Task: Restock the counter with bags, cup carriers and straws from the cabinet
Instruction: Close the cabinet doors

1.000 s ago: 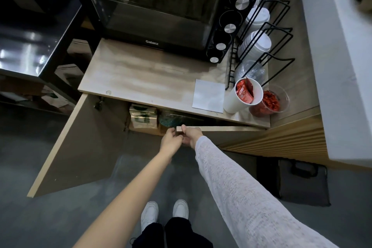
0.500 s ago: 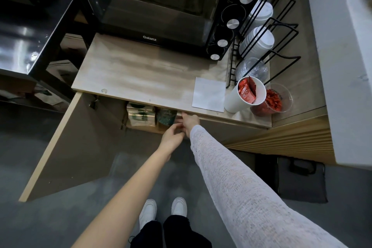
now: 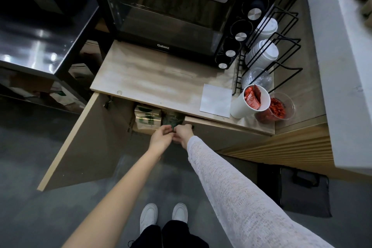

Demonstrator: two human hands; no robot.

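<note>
Open left cabinet door (image 3: 84,143) hangs out below the counter's (image 3: 153,78) front-left corner; inside the gap sit a stack of paper bags (image 3: 148,120) and, just right of it, a green-printed pack (image 3: 172,120). Left hand (image 3: 162,137) has fingers curled, pinching the pack's near edge, and right hand (image 3: 184,133), touching it, curls fingers at the same spot beside the right door's (image 3: 225,127) edge. On the counter's front-right: white sheet (image 3: 216,99), white cup of red sachets (image 3: 250,101), clear cup (image 3: 276,110), with oven (image 3: 181,16) behind.
</note>
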